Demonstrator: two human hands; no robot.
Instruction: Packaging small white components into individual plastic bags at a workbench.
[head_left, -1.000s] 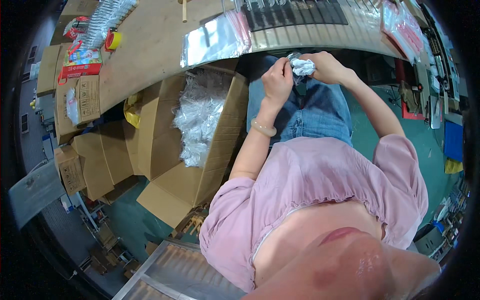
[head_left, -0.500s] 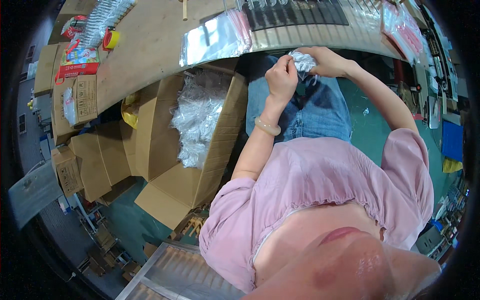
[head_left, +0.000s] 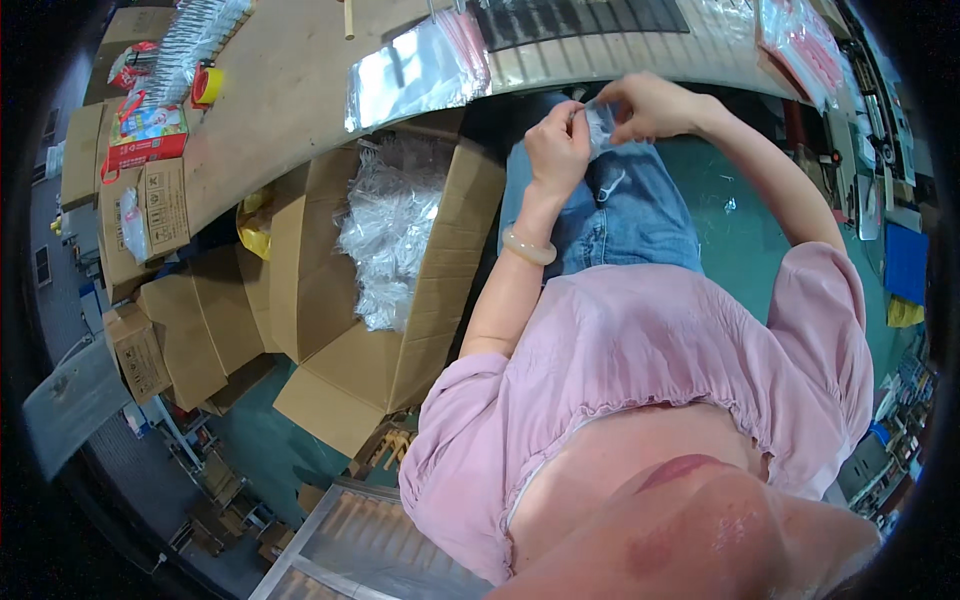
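Clear plastic piece (head_left: 601, 128) held up over seated person's jeans (head_left: 640, 215), just off near edge of table (head_left: 270, 70). Left hand (head_left: 558, 148), bangle (head_left: 528, 247) on wrist, pinches its left side, fingers closed. Right hand (head_left: 658, 105) at its other side, fingers curled, thumb apart from them; can't tell from here whether it grips. Open carton (head_left: 460, 225) left of legs, heaped with clear plastic (head_left: 392, 235). Flat clear bags (head_left: 405, 80) lie on table, near left hand.
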